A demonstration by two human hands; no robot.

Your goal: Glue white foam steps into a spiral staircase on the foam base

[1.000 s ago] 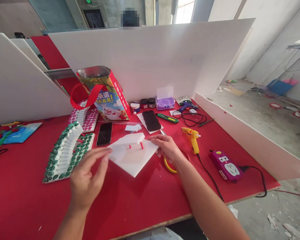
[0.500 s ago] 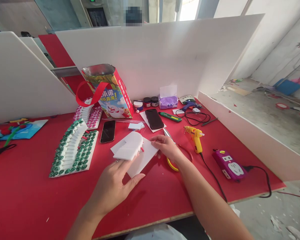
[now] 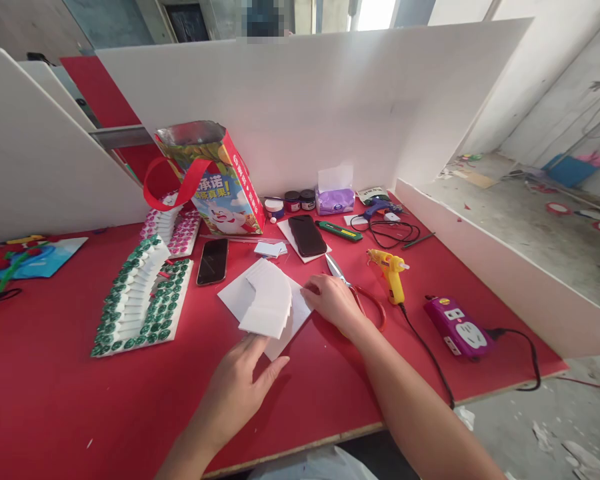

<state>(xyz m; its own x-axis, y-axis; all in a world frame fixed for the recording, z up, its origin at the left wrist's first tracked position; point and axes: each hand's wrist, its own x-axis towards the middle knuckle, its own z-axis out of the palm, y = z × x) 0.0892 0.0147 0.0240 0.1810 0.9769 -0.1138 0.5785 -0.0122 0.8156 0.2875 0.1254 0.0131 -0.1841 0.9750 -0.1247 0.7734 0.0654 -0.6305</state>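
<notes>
A white curved stepped piece (image 3: 270,300), like a small staircase, lies over a flat white board (image 3: 234,291). My left hand (image 3: 245,377) has its fingers at the near edge of the stepped piece, fingertips hidden under it; its thumb stands apart. On the right, my right hand (image 3: 333,300) pinches the board's edge between thumb and curled fingers. Scissors (image 3: 373,303) with red-and-yellow handles lie partly beneath my right wrist. Left of the hands sits a similar stepped model (image 3: 140,300) trimmed with green round pieces.
A yellow glue gun (image 3: 390,273) and a purple power strip (image 3: 460,327) lie right, their cords crossing the red table (image 3: 80,413). Two phones (image 3: 213,261), a green cutter (image 3: 339,231), a tissue pack (image 3: 335,199), small jars (image 3: 293,201) and a bag (image 3: 223,190) stand or lie behind.
The stepped piece has turned and shifted slightly right and nearer, with my left hand moving along. Its small red stick no longer shows. My right hand stays at the board's edge.
</notes>
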